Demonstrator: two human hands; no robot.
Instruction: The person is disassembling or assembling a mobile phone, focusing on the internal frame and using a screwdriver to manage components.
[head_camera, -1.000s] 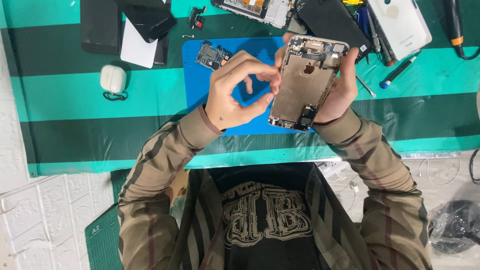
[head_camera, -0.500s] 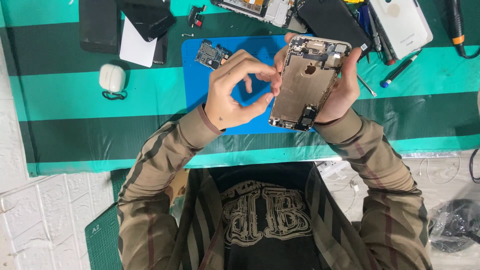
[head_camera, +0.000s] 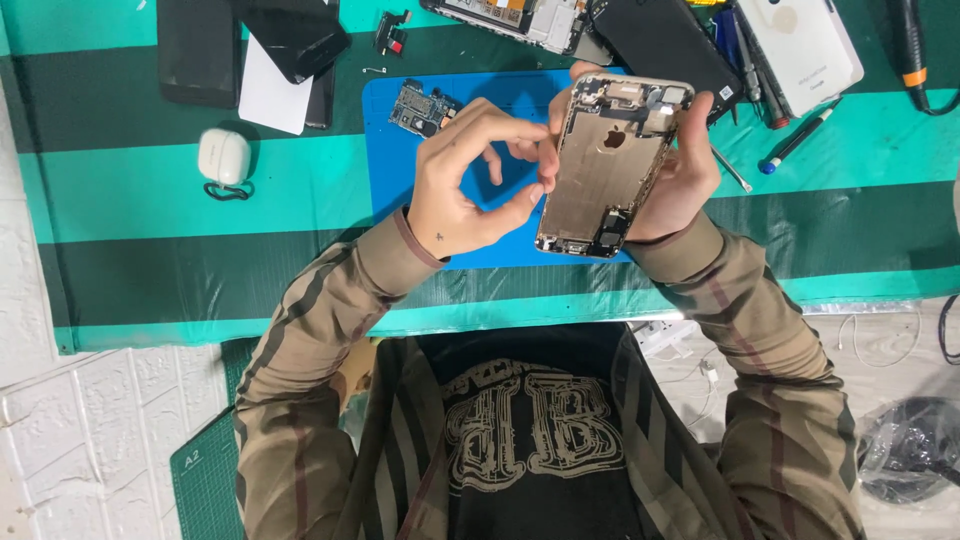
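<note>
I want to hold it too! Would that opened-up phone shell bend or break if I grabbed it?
The phone shell looks like thin metal, so probably stiff and light. Its small exposed parts seem fragile. The right hand cradles its edge while the left hand touches it with fingertips only.

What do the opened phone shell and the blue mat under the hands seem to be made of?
The opened phone shell, held by the right hand with the left hand at its edge, looks like metal: a pale gold, dull plate with a thin bright rim. The blue mat looks like soft rubber or silicone, judging by its flat, matte surface and rounded corners; I cannot be sure.
</note>
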